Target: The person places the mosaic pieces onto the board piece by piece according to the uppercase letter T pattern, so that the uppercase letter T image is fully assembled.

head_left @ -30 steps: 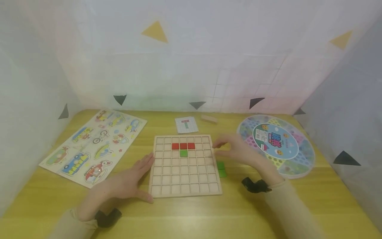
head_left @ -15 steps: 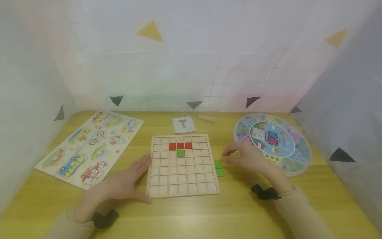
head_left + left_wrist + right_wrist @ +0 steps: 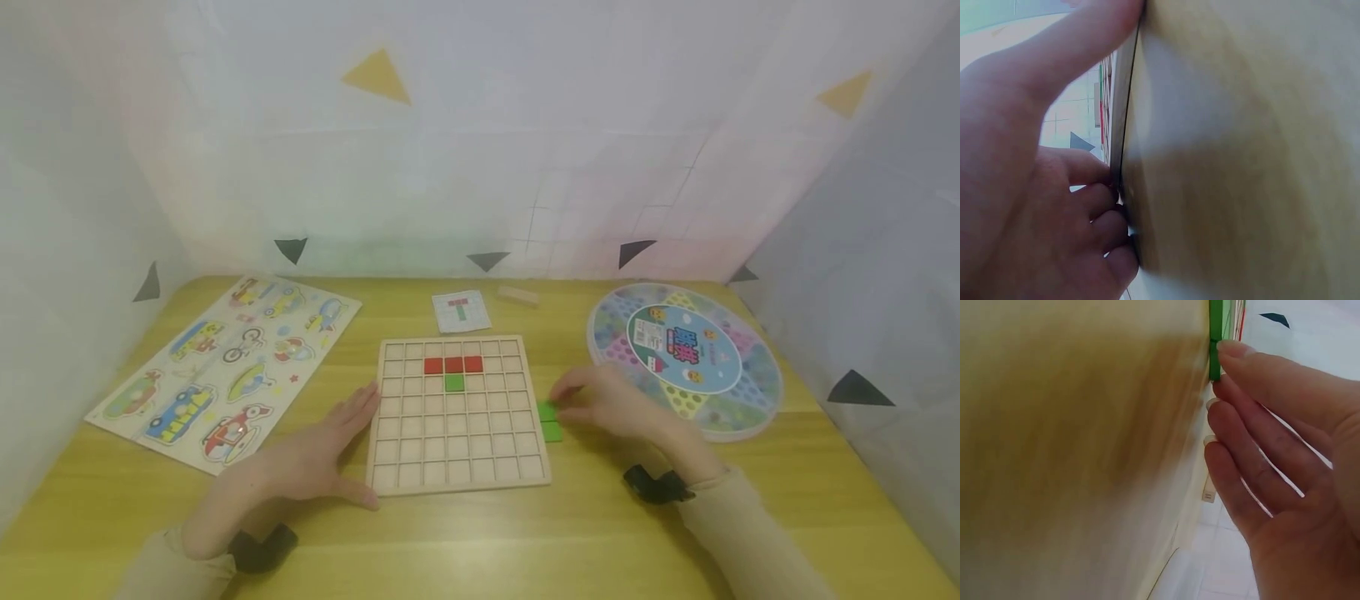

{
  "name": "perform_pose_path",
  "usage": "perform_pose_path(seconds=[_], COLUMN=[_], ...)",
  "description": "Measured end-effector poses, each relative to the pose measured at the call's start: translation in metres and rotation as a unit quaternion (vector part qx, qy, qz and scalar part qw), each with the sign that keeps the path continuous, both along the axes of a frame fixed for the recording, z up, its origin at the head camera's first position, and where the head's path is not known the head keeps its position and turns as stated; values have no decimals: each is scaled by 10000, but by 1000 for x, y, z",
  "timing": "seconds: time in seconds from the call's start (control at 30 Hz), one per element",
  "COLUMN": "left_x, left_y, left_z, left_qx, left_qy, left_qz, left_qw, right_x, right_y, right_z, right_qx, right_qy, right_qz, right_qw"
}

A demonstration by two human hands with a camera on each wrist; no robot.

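A wooden grid board (image 3: pixel 460 425) lies in the middle of the table, with several red tiles (image 3: pixel 453 365) in a row and one green tile (image 3: pixel 454 382) under the middle one. My left hand (image 3: pixel 311 458) rests along the board's left side, its fingers and thumb spread against the edge. Two loose green tiles (image 3: pixel 551 431) lie one behind the other at the board's right side. Around the farther one (image 3: pixel 1215 359), my right hand (image 3: pixel 611 404) has its thumb and index finger at opposite edges. The hand partly covers that tile in the head view.
Behind the board lie a pattern card (image 3: pixel 461 311) with a red and green T and a small wooden block (image 3: pixel 518 296). A vehicle puzzle board (image 3: pixel 225 367) is on the left. A round game box (image 3: pixel 686 358) sits close behind the right hand.
The right hand first drew away from the board's right edge, then came down to the loose green tiles. The left hand stays at the board. The view shifted slightly.
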State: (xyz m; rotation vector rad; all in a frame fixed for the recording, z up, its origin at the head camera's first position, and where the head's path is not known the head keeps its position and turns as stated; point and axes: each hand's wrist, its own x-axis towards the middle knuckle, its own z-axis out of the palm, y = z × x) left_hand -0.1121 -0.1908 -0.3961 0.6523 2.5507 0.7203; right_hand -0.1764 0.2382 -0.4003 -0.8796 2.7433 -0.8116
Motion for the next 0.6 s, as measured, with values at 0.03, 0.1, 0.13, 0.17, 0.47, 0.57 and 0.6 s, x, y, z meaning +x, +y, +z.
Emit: perform_pose_path(seconds=[0.03,0.1,0.13,0.17,0.47,0.57,0.6], left_x=[0,0,0,0,1,1,1], left_y=[0,0,0,-1,-1,0,0], left_z=[0,0,0,0,0,1,1], left_qx=[2,5,5,-11,-83,-80,-67], left_qy=[7,15,19,33,94,97,91], left_qz=[-8,-11,-7,-4,-25,-26,-26], left_qw=[10000,10000,10000,10000,9999,9999,9999], right_x=[0,-1,-1,-1,2,2,2], right_y=[0,0,-1,-2,-5,-4,-4], right_z=[-1,-3,-4,-4,-3,-2,-2], right_qx=[-18,-17,-13,-18,71,105,105], right_qy=[53,173,202,210,247,334,345], right_qz=[47,127,151,155,-17,0,-5], right_qw=[10000,9998,9997,9997,9997,9994,9993])
